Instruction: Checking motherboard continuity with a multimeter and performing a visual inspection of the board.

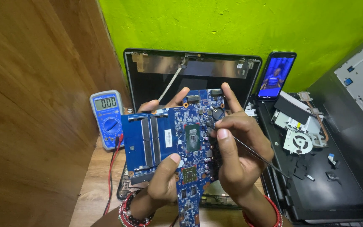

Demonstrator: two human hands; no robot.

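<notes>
— Nearest us are our two wrists, each with red and dark bead bracelets, rising from the near edge. What has our left hand got?

— We grip the blue motherboard with it — thumb pressed on the front face near the lower chip, fingers curled behind and showing again over the far edge. We hold the board upright above the wooden table, tilted toward us.

— And our right hand?

— We have it closed around thin metal tweezers, thumb and fingers pinching the shaft; the tip touches the board near the round coin cell at the upper right, while the index finger reaches up along the board's far right edge.

— What lies around us?

— At the left, a blue multimeter stands against the wooden wall, its red and black leads trailing toward us. At the right, a black laptop base lies open with a cooling fan and heat pipe on it.

— Farther off?

— Behind the board we see a laptop screen panel propped against the green wall, and just right of it a phone leaning upright, its screen lit.
</notes>
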